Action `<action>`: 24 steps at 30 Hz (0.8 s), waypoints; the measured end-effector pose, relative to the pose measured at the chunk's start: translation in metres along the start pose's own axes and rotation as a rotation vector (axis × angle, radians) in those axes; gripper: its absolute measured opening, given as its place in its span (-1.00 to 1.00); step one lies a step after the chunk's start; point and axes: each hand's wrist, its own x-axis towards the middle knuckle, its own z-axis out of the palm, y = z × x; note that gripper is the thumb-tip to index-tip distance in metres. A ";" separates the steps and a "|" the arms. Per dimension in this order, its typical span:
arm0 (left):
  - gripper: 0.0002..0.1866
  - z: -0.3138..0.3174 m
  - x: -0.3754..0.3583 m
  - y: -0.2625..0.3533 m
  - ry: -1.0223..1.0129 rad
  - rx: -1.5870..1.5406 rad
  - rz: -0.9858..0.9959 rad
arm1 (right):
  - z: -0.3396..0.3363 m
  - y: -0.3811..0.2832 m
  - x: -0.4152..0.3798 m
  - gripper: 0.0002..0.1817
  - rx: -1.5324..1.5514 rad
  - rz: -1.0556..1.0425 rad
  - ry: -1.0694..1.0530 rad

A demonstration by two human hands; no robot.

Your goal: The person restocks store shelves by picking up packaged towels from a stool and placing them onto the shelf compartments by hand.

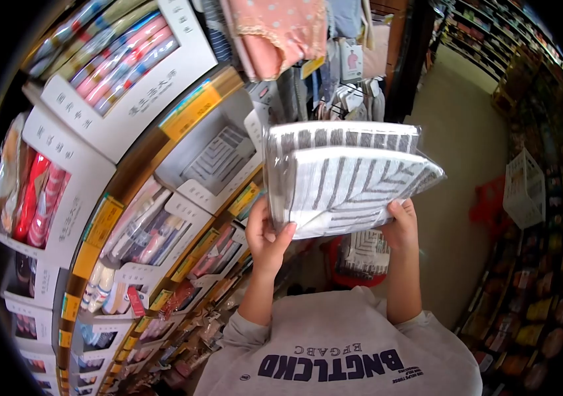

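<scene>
In front of my chest I hold two folded towels (360, 191) in clear plastic packs, white with dark grey stripes. They overlap, the rear one showing above the front one. My left hand (269, 236) grips the lower left corner, its thumb on the front. At the lower right edge, my right hand (401, 221) is closed on the packs with the thumb in front. Below them, a similar striped pack (364, 253) lies in a red container (344, 280), partly hidden by the held packs and my body.
On the left, a shelf edge with yellow price labels (190, 109) runs beside white display boxes (70, 178) of rolled textiles. One open box (212, 155) shows a striped pattern. Pink garments (281, 33) hang at the back. A white plastic basket (525, 188) stands right of the aisle (456, 132).
</scene>
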 end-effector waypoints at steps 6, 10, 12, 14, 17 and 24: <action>-0.62 0.027 0.001 -0.001 -0.169 0.163 -0.062 | -0.014 -0.019 -0.021 -0.57 -0.016 -0.050 0.065; -0.69 0.037 0.001 -0.012 -0.235 0.187 -0.072 | -0.034 -0.020 -0.031 -0.56 -0.002 -0.097 0.118; -0.71 0.043 0.001 -0.015 -0.245 0.176 -0.094 | -0.040 -0.022 -0.036 -0.56 -0.012 -0.105 0.140; -0.72 0.049 0.001 -0.020 -0.253 0.167 -0.119 | -0.041 -0.024 -0.037 -0.56 -0.019 -0.109 0.162; -0.73 0.057 0.001 -0.032 -0.253 0.160 -0.157 | -0.043 -0.026 -0.036 -0.56 -0.014 -0.114 0.198; -0.70 0.059 -0.013 -0.108 -0.371 0.480 -0.430 | -0.094 0.001 -0.035 -0.63 -0.135 0.118 0.505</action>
